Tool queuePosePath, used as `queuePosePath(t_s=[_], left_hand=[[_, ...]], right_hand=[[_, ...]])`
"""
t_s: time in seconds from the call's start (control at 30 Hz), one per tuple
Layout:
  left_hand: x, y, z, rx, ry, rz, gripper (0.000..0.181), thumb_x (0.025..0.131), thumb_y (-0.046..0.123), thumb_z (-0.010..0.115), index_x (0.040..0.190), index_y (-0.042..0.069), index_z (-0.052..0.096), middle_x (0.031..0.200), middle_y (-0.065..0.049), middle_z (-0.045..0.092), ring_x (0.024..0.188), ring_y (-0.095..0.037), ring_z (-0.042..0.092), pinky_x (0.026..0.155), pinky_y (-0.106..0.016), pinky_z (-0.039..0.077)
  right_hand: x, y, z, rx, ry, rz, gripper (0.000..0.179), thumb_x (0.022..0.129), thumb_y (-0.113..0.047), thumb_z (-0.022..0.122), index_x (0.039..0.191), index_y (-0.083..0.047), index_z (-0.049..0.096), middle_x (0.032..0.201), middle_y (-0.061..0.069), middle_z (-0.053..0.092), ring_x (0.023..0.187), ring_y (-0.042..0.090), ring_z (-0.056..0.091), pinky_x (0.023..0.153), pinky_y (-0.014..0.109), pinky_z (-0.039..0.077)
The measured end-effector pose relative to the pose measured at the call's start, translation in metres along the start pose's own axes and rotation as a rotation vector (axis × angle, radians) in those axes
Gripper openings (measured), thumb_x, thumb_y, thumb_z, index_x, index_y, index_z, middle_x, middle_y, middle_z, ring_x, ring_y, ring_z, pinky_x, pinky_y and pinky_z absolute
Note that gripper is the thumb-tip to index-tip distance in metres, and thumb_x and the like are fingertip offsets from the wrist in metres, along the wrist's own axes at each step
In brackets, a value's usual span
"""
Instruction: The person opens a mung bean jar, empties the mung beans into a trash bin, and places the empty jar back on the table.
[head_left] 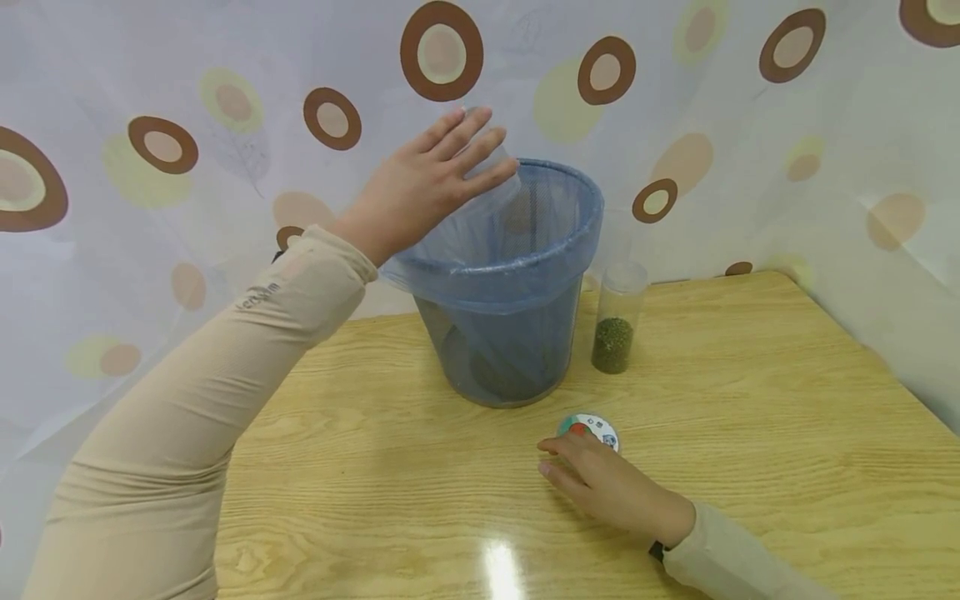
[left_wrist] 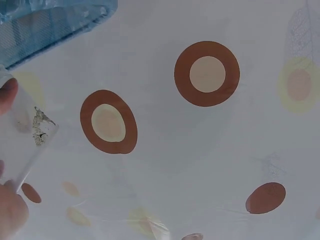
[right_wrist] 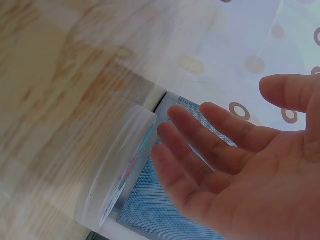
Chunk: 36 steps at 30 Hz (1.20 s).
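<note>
My left hand (head_left: 431, 179) is raised over the near-left rim of a mesh trash bin (head_left: 502, 350) lined with a blue plastic bag (head_left: 495, 287). It grips a clear plastic jar (left_wrist: 17, 117), mostly hidden behind the hand in the head view. Some dried flakes (left_wrist: 41, 127) cling inside that jar near one end. Low over the table, my right hand (head_left: 618, 487) has relaxed fingers and holds nothing. Just beyond its fingers lies a round jar lid (head_left: 602, 429) with a colourful label; the right wrist view shows the lid's thick clear edge (right_wrist: 115, 170) beside the fingertips.
Right of the bin stands a clear cylindrical jar (head_left: 618, 321), partly filled with green dried flakes. Everything rests on a wood-grain table (head_left: 360, 467). A patterned sheet (head_left: 247, 50) hangs close behind the bin and along the right side.
</note>
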<state>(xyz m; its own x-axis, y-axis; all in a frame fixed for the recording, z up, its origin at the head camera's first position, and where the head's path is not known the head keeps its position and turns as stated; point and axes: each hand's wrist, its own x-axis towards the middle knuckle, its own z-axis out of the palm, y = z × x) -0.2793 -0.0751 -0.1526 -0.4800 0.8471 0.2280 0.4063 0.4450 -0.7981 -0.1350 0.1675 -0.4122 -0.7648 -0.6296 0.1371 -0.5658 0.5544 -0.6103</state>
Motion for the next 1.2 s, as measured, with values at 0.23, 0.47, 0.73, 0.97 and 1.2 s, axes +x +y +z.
queuePosePath(t_s=[0.23, 0.47, 0.73, 0.97, 1.2], left_hand=[[-0.004, -0.005, 0.002, -0.107, 0.143, -0.121, 0.065, 0.092, -0.013, 0.045, 0.149, 0.016, 0.035, 0.150, -0.015, 0.034, 0.144, -0.032, 0.020, 0.118, -0.038, 0.005], [-0.013, -0.008, 0.005, -0.307, 0.065, -0.259, 0.074, 0.087, 0.005, 0.069, 0.149, 0.013, 0.030, 0.150, -0.018, 0.030, 0.143, -0.035, 0.018, 0.118, -0.041, 0.010], [-0.029, -0.016, 0.012, -0.507, 0.116, -0.502, 0.088, 0.078, 0.019, 0.082, 0.148, 0.011, 0.030, 0.148, -0.018, 0.032, 0.140, -0.036, 0.024, 0.115, -0.045, 0.018], [-0.048, -0.011, 0.013, -0.745, 0.212, -0.701, 0.092, 0.075, 0.026, 0.084, 0.148, 0.010, 0.031, 0.145, -0.013, 0.038, 0.134, -0.031, 0.033, 0.111, -0.044, 0.026], [-0.065, 0.005, 0.007, -0.993, 0.356, -0.834, 0.098, 0.067, 0.027, 0.089, 0.147, 0.010, 0.035, 0.141, -0.009, 0.044, 0.128, -0.023, 0.038, 0.106, -0.035, 0.031]], right_hand=[[-0.001, -0.001, -0.001, 0.003, 0.004, -0.003, 0.045, 0.104, -0.030, 0.042, 0.126, 0.007, 0.053, 0.124, 0.019, 0.059, 0.116, 0.037, 0.054, 0.093, 0.052, 0.045], [-0.001, -0.001, -0.001, -0.010, 0.014, -0.006, 0.043, 0.104, -0.028, 0.043, 0.126, 0.007, 0.054, 0.124, 0.019, 0.059, 0.116, 0.038, 0.053, 0.094, 0.051, 0.046], [-0.001, -0.001, -0.001, 0.001, 0.003, 0.013, 0.045, 0.104, -0.031, 0.043, 0.127, 0.007, 0.053, 0.125, 0.019, 0.059, 0.117, 0.038, 0.053, 0.095, 0.052, 0.045], [-0.001, 0.000, -0.005, -0.025, 0.018, 0.001, 0.044, 0.103, -0.030, 0.045, 0.125, 0.007, 0.055, 0.118, 0.014, 0.061, 0.111, 0.033, 0.056, 0.091, 0.049, 0.047], [-0.003, 0.009, -0.013, -0.137, 0.110, -0.094, 0.033, 0.095, -0.016, 0.061, 0.118, 0.007, 0.057, 0.105, 0.010, 0.058, 0.089, 0.022, 0.054, 0.073, 0.028, 0.052]])
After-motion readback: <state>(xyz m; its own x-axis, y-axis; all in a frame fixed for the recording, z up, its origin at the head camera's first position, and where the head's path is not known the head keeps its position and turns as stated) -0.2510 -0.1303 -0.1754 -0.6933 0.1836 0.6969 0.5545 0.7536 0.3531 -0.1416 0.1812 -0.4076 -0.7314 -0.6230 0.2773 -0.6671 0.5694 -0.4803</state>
